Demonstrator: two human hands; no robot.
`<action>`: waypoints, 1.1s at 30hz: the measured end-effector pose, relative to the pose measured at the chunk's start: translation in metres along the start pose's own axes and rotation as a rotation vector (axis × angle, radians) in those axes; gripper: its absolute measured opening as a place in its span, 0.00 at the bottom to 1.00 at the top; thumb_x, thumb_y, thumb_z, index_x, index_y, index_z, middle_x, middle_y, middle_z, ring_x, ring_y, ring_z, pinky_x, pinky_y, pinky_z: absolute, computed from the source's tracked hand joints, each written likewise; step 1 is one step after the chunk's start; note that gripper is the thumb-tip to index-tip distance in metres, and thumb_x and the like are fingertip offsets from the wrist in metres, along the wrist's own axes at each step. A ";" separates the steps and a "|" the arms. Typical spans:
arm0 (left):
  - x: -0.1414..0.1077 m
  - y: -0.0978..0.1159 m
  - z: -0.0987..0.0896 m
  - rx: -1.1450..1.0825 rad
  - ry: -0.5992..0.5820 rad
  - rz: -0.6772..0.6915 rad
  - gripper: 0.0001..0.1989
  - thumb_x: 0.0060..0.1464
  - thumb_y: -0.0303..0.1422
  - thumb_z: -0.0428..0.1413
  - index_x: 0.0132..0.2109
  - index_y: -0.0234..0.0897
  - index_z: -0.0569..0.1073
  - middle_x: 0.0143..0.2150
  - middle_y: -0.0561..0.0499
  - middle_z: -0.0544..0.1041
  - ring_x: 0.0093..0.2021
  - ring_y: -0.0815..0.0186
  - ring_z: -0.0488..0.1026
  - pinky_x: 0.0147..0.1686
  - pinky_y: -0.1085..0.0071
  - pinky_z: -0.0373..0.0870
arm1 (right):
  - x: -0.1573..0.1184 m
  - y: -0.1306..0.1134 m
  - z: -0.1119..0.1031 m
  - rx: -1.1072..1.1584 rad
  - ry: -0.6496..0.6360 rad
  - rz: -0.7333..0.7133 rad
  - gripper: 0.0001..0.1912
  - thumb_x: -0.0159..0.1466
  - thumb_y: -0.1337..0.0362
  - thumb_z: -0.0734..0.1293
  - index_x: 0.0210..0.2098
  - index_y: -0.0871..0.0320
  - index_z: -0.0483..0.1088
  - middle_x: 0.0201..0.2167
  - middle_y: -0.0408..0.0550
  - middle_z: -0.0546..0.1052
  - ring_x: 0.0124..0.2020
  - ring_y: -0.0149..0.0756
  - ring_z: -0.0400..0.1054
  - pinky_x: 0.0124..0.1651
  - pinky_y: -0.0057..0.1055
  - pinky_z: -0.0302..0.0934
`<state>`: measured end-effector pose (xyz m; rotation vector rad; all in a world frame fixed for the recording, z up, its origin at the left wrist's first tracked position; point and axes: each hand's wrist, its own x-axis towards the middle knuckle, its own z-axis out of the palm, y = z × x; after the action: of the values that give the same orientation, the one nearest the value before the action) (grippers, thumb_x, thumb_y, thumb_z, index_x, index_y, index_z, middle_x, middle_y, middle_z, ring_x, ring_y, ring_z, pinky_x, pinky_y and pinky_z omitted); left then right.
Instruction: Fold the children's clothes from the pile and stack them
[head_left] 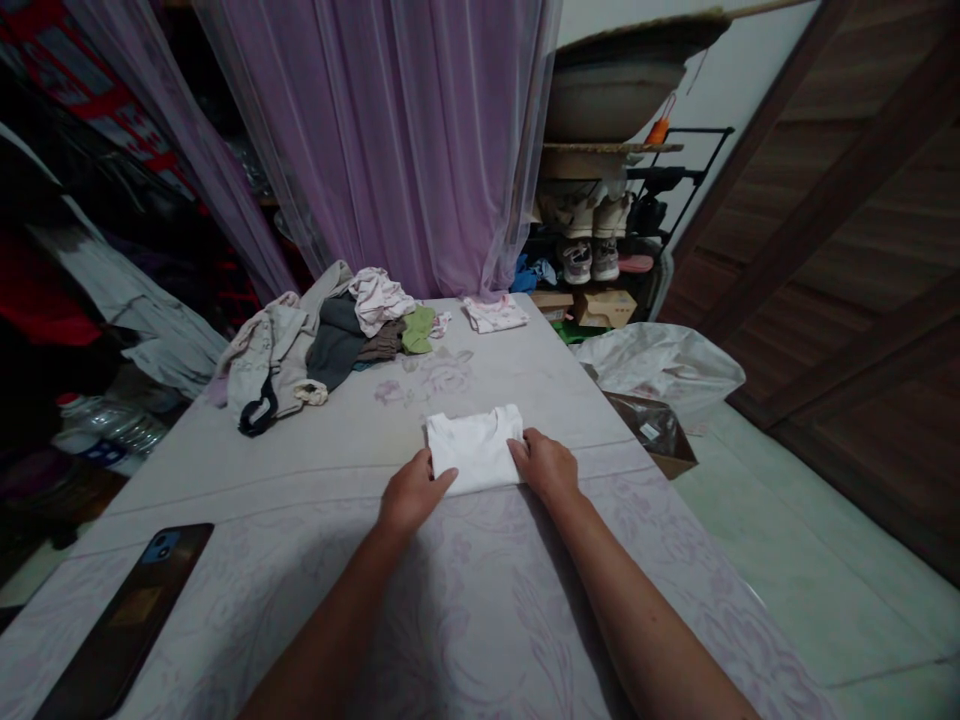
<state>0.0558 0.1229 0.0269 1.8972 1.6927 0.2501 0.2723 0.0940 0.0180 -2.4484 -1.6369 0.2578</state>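
Note:
A small white shirt (478, 452), folded into a neat rectangle with its neckline on the far side, lies on the table's floral cloth (480, 580). My left hand (411, 492) grips its left edge, thumb on top and the fingers hidden beneath or behind. On the opposite edge, my right hand (548, 463) pinches the fabric the same way. Farther back sits a folded garment with a pink pattern (495, 314), apart from both hands.
A loose heap of clothes (322, 335) covers the table's back left. Front left lies a phone (131, 620), face down. Purple curtains (390, 150) hang behind. To the right are a shoe rack (600, 240), a white plastic bag (664, 365) and an open cardboard box (660, 435) on the floor.

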 end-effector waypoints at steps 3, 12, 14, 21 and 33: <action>-0.001 0.007 0.004 0.121 0.075 0.027 0.14 0.61 0.42 0.48 0.40 0.39 0.73 0.37 0.49 0.79 0.36 0.63 0.74 0.30 0.72 0.57 | -0.001 -0.001 0.003 0.009 0.042 0.002 0.17 0.70 0.55 0.56 0.42 0.56 0.73 0.39 0.52 0.80 0.38 0.39 0.74 0.35 0.30 0.56; -0.011 -0.008 0.010 -0.082 0.121 0.009 0.12 0.61 0.40 0.51 0.47 0.43 0.73 0.43 0.53 0.78 0.37 0.67 0.74 0.35 0.75 0.62 | -0.009 0.033 0.006 0.399 -0.022 -0.086 0.15 0.65 0.55 0.60 0.41 0.53 0.76 0.35 0.44 0.80 0.35 0.35 0.72 0.36 0.26 0.57; -0.011 -0.007 0.013 -0.092 0.147 -0.014 0.10 0.61 0.40 0.50 0.45 0.44 0.72 0.40 0.54 0.78 0.35 0.68 0.73 0.34 0.76 0.61 | -0.009 0.033 0.003 0.374 -0.048 -0.087 0.15 0.64 0.55 0.61 0.38 0.53 0.76 0.32 0.43 0.80 0.33 0.35 0.71 0.33 0.26 0.56; 0.000 -0.007 0.010 -0.008 0.189 0.005 0.14 0.63 0.39 0.46 0.34 0.40 0.71 0.33 0.54 0.75 0.34 0.68 0.70 0.32 0.76 0.58 | -0.013 0.023 -0.006 0.106 -0.044 -0.008 0.20 0.68 0.56 0.56 0.33 0.54 0.78 0.34 0.49 0.81 0.35 0.37 0.73 0.32 0.28 0.53; -0.005 -0.004 -0.002 0.046 0.213 -0.100 0.15 0.63 0.45 0.47 0.43 0.42 0.73 0.35 0.52 0.79 0.35 0.64 0.75 0.32 0.72 0.61 | -0.019 0.025 -0.003 -0.015 0.019 0.025 0.23 0.69 0.50 0.56 0.32 0.55 0.77 0.32 0.53 0.80 0.34 0.39 0.73 0.34 0.30 0.57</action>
<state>0.0502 0.1185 0.0274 1.8672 1.9431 0.3884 0.2881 0.0668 0.0158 -2.4760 -1.6077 0.2262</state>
